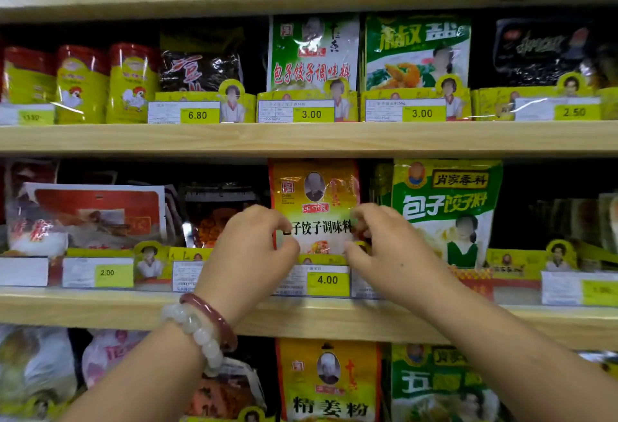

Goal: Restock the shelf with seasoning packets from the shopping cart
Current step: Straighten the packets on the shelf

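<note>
The glossy orange-and-yellow seasoning packet with the portrait and black lettering (314, 207) stands upright at the front edge of the pale wooden middle shelf (100, 308), tucked behind the yellow cardboard front rail and its "4.00" price tag (327, 280), between a dark clear-windowed bag (217, 214) on its left and a green-and-white dumpling-seasoning pouch (448, 207) on its right. The slick film could slip and the packet could lean forward over the low rail or wedge crookedly against the green pouch if it is released before it seats. The left hand (250, 254) pinches the packet's left edge with curled fingers; the right hand (388, 248) pinches the right edge likewise, thumb below.
</note>
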